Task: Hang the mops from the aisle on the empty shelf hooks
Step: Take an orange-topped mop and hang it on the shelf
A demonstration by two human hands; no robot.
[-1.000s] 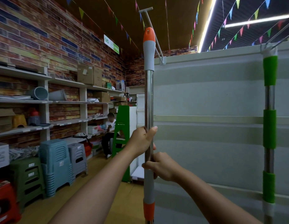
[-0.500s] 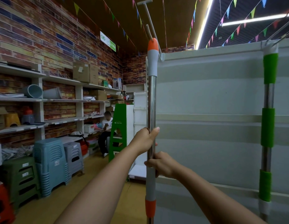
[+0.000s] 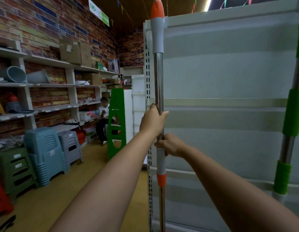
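I hold a mop pole upright in front of me; it is steel with grey sleeves and orange tips. My left hand grips the steel shaft, and just below it my right hand grips the same pole. The orange top end reaches the top edge of the white shelf panel; the hook there is out of frame. A second mop pole with green foam grips hangs against the panel at the far right.
The shelf's perforated upright stands just left of the pole. Stacked plastic stools line the left wall under stocked shelves. A green stand and a seated person are farther down the yellow-floored aisle.
The pole has risen and shifted right, close against the shelf panel's left edge. Its orange tip now reaches the panel's top. Both hands keep their grip, and the view has drawn closer.
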